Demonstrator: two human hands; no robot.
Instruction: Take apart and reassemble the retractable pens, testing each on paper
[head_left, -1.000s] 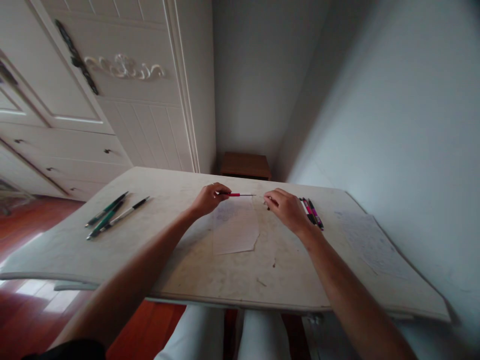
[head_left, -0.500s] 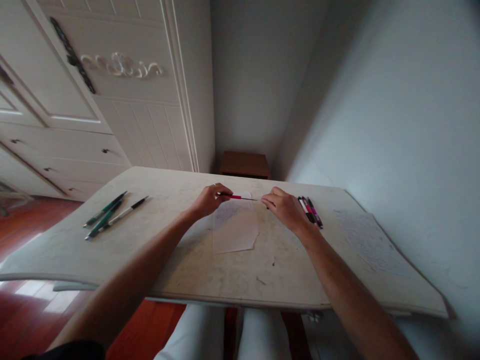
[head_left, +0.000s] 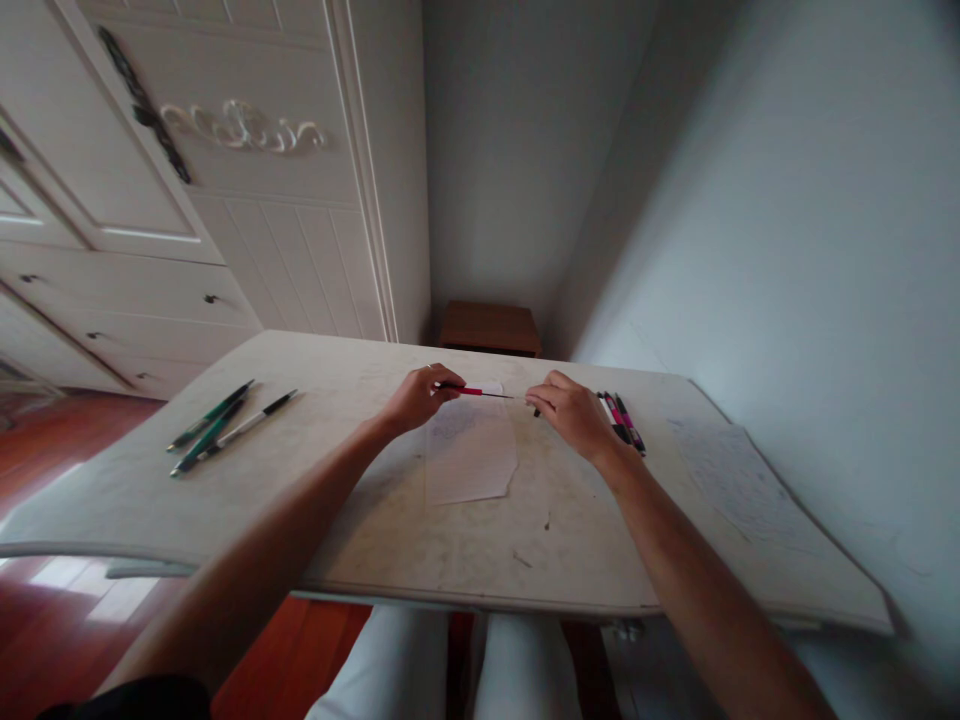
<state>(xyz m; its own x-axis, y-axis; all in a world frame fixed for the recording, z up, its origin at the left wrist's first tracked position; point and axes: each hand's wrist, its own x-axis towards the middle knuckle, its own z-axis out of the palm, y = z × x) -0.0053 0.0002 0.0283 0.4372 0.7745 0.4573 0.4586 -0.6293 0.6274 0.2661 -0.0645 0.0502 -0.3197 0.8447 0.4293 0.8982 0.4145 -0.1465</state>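
Note:
My left hand (head_left: 421,396) is closed around a red and black pen (head_left: 466,390), held level above the far part of a sheet of paper (head_left: 472,465). A thin dark refill (head_left: 496,396) sticks out of the pen's right end. Just past its tip, the fingers of my right hand (head_left: 562,408) are pinched together. A small dark piece (head_left: 537,411) shows beneath those fingers; its kind is too small to tell. Whether the right fingers touch the refill's end, I cannot tell. Faint blue scribbles mark the paper's upper left.
Beside my right hand lie several pens (head_left: 622,420) in white, pink and purple. Green and white pens (head_left: 214,430) rest at the table's left. A scribbled sheet (head_left: 739,480) is by the right wall. Small dark crumbs (head_left: 522,560) dot the table (head_left: 360,545).
My right hand has shifted very slightly right, and more of the small dark piece shows under its fingers. The left hand and pen stay nearly still.

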